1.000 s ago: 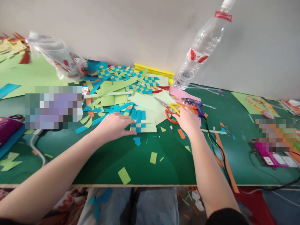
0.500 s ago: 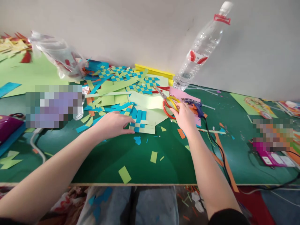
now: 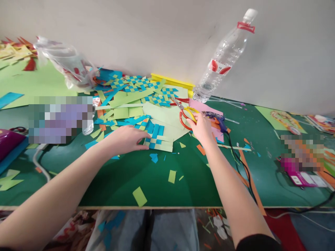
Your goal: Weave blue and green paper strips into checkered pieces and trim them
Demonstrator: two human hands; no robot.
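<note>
My left hand [image 3: 127,140] rests at the left edge of a small piece of woven paper [image 3: 158,142], blue strips laced through pale green, and holds that edge between thumb and fingers. Several loose blue strip ends stick up from its far side. My right hand [image 3: 203,129] grips the scissors [image 3: 185,115] by their red and yellow handles. Their blades point away and to the left, over pale green sheets [image 3: 163,116]. Fingers hide part of the handles. Behind lies a heap of finished-looking blue and green woven pieces [image 3: 141,83].
A tall plastic bottle [image 3: 222,59] stands by the wall. A glue gun [image 3: 218,120] with a black cord lies right of my right hand. A bagged cup [image 3: 68,64] is at the back left. Paper scraps [image 3: 140,196] dot the green tabletop, and a magenta device [image 3: 298,172] is at right.
My right hand and the scissors have shifted slightly left. The left hand keeps its place on the woven paper. The whole view has moved a little with the camera.
</note>
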